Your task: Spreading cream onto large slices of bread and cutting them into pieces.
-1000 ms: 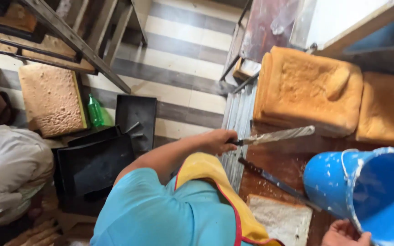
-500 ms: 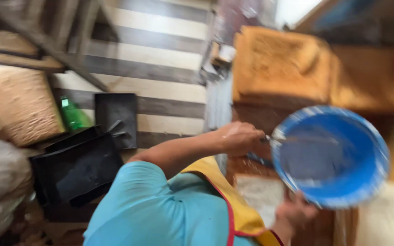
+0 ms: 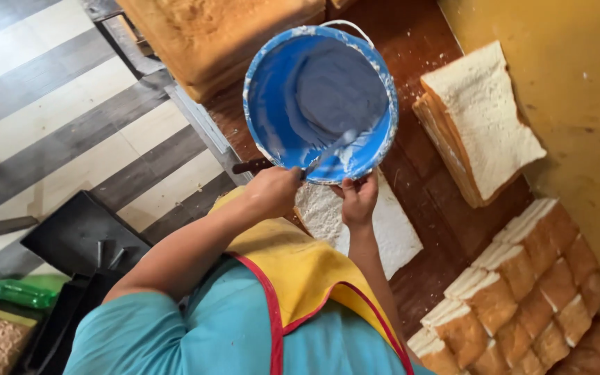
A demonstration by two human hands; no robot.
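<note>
My left hand (image 3: 272, 191) grips a long flat knife (image 3: 329, 149) whose blade dips into the blue bucket (image 3: 272, 104). The bucket is tilted toward me and holds pale creamy spread (image 3: 342, 90), smeared on its inner wall. My right hand (image 3: 359, 198) pinches the bucket's near rim. Under both hands a flat white bread slice (image 3: 390, 232) lies on the brown table (image 3: 439, 180). A second, dark-handled knife (image 3: 250, 167) lies on the table just left of my left hand.
A stack of large crustless slices (image 3: 480, 118) leans by the yellow wall (image 3: 578, 104). Several browned bread blocks (image 3: 522, 298) sit at the near right, a big loaf (image 3: 223, 35) behind the bucket. Black trays (image 3: 78, 236) and a green bottle (image 3: 15, 292) lie on the striped floor.
The bucket has been brought from the right and tilted up over the bread slice. My left hand's knife, earlier held level over the table, now reaches into the bucket.
</note>
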